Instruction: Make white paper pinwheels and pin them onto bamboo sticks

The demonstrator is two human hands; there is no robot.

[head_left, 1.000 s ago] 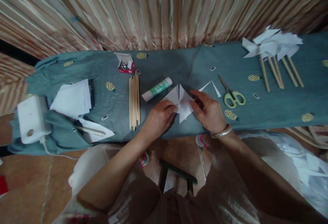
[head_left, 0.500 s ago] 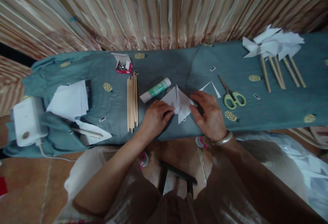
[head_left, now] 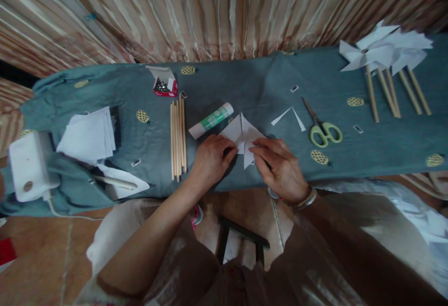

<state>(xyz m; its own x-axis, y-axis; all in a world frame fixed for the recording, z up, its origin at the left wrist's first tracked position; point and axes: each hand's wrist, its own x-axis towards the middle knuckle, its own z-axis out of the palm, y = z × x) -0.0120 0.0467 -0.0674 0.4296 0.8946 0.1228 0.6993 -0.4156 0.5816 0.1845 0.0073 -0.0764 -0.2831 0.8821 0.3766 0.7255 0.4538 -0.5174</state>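
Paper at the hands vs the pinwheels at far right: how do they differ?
The paper is a single piece; the pinwheels overlap in a cluster.
The paper shows no stick; the pinwheels have wooden sticks.
The left hand and right hand touch the paper; neither touches the pinwheels.
Shared: both are white.

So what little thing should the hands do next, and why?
Maybe the right hand should bend the corner beside it toward the middle of the white paper: the left hand holds the other side, and the pinwheels at far right have bent-in blades.
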